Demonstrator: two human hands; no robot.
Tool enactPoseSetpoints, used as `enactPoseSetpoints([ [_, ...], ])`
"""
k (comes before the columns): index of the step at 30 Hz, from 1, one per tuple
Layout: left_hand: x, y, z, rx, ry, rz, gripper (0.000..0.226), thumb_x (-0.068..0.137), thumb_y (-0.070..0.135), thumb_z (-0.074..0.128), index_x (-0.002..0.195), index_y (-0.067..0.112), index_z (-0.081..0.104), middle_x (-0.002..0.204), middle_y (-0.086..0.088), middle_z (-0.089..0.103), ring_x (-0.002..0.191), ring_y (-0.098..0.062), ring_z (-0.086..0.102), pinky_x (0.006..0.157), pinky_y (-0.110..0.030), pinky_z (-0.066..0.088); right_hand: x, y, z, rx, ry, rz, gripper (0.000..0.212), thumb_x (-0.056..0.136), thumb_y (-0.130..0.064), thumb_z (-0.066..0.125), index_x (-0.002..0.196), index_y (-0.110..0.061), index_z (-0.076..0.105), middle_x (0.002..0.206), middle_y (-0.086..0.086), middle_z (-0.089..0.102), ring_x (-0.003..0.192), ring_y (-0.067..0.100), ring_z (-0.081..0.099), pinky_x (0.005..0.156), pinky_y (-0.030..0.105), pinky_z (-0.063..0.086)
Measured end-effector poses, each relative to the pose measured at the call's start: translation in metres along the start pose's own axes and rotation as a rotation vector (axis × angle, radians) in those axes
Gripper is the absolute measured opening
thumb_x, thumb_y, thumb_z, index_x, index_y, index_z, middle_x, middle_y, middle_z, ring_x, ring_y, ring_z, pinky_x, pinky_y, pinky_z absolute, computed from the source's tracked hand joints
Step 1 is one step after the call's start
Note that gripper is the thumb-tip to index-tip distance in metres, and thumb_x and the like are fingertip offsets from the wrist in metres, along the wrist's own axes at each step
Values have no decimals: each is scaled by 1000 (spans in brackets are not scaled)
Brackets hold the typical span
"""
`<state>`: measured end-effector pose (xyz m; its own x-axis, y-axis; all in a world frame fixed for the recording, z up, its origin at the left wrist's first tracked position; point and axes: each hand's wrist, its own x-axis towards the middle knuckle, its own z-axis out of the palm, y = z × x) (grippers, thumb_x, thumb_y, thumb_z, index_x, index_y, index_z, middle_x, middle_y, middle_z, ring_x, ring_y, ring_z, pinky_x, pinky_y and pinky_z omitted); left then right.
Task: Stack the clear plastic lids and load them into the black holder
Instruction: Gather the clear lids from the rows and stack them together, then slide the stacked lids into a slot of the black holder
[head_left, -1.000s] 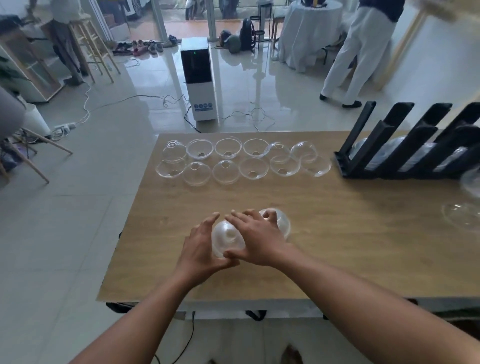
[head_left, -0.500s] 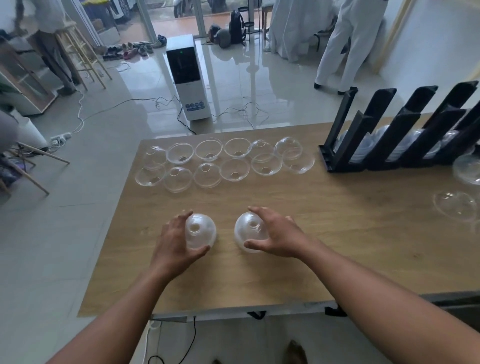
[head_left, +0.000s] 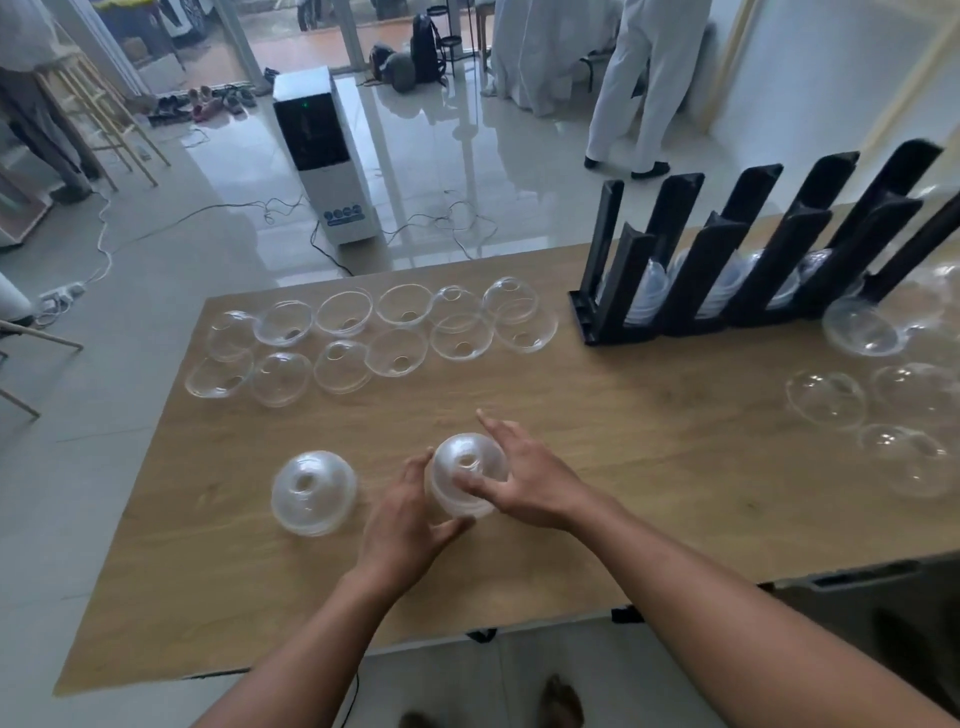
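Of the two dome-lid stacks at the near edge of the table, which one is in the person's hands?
The right-hand stack: the left hand and right hand cup it. The other stack sits apart, untouched.

Indoor hall: glossy tiled floor (head_left: 467, 156); shoes (head_left: 202, 101) by glass doors (head_left: 291, 21).

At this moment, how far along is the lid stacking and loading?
Partly done. The black holder already has clear lids in its slots. Both hands, left hand and right hand, grip a domed lid stack; a second stack sits beside it. Left: two rows of loose lids and more at the right edge.
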<state>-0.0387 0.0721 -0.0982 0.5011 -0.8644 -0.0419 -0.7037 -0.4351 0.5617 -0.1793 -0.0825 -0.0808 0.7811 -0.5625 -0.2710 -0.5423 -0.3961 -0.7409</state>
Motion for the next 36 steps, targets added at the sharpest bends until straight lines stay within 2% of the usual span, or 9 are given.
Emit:
enactPoseSetpoints([
  [3,7,-3,4,8,-13,9,93,69,53,85,145,31,36,128,7,62,107,-17,63,82,-37,54,-7,13,-9,220,55,187,79,90,-70,54,158,-37,34,153,3,46,135,21,50,112,46,43],
  [6,17,-7,6,-37,-68,24,91,67,52,83,141,40,33,127,12,61,108,-16,61,82,-41,55,-12,14,-11,413,-5,282,48,97,-47,62,142,-30,56,124,-3,67,103,12,65,90,34,56],
  [9,28,-8,5,-116,-110,47,89,66,51,81,140,47,32,121,20,56,112,-16,57,87,-41,53,-15,7,-11,583,16,336,31,100,-37,63,129,-27,63,118,-2,72,82,12,65,72,29,54],
  [14,45,-12,5,-157,-155,83,96,67,49,83,149,39,32,136,15,59,126,-18,48,101,-41,41,-17,-4,-7,812,52,445,26,100,-33,67,125,-23,66,120,3,71,93,21,64,77,38,56],
  [19,49,-12,7,-189,-124,92,95,64,48,82,148,34,39,129,16,62,118,-21,56,95,-42,41,-18,-11,-2,939,85,503,31,98,-33,71,126,-19,70,112,3,74,94,20,64,81,36,59],
  [23,55,-7,3,-270,-110,146,89,62,47,83,141,35,44,121,20,65,112,-10,63,93,-39,42,-21,-17,-3,999,148,497,33,98,-29,70,127,-16,68,108,1,74,92,18,63,80,35,56],
  [28,65,8,-3,-442,-119,170,93,63,31,88,144,31,43,124,12,65,111,-14,64,92,-46,52,-23,-25,-20,980,198,447,32,100,-27,69,130,-15,68,115,5,71,94,19,61,83,36,56],
  [31,85,34,-15,-504,-81,196,96,64,20,91,146,28,43,125,11,63,110,-9,61,91,-35,53,-21,-33,-56,927,228,369,32,99,-30,69,129,-17,70,120,6,71,96,22,59,86,38,56],
  [36,138,95,-52,-503,-22,298,89,63,19,94,134,34,42,115,23,56,105,7,56,84,-10,44,-11,-50,-147,764,230,244,40,99,-36,65,134,-15,64,127,12,69,104,27,66,87,34,58],
])
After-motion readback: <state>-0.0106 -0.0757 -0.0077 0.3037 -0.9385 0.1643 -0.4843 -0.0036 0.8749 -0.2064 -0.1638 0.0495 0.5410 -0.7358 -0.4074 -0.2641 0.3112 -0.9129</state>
